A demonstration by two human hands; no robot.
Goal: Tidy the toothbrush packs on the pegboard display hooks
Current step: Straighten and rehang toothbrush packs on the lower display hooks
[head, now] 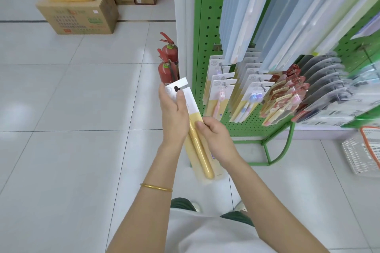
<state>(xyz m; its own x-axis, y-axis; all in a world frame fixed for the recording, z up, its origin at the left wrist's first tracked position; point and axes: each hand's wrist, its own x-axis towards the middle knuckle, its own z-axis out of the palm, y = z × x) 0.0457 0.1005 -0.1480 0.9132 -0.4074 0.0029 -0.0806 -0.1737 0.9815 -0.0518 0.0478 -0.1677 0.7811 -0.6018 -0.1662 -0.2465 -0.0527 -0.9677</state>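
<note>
Glossy pale floor tiles (72,98) spread beneath me, and a green perforated metal pegboard (207,33) stands to my right. Flat card-backed toothbrush packs (221,92) hang in rows on its hooks. Two red fire extinguishers (167,68) stand at its left edge, and brown cardboard boxes (82,16) sit farther off. I hold a loose pack (202,156) off the hooks: white card above, yellow below, with a rounded yellow blister. My left hand (173,113) grips its slotted top, thumb in front. My right hand (216,137) pinches its right edge midway.

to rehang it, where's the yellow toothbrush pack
The yellow toothbrush pack is held mid head view, left hand at its top, right hand midway, left of the pegboard.
</note>
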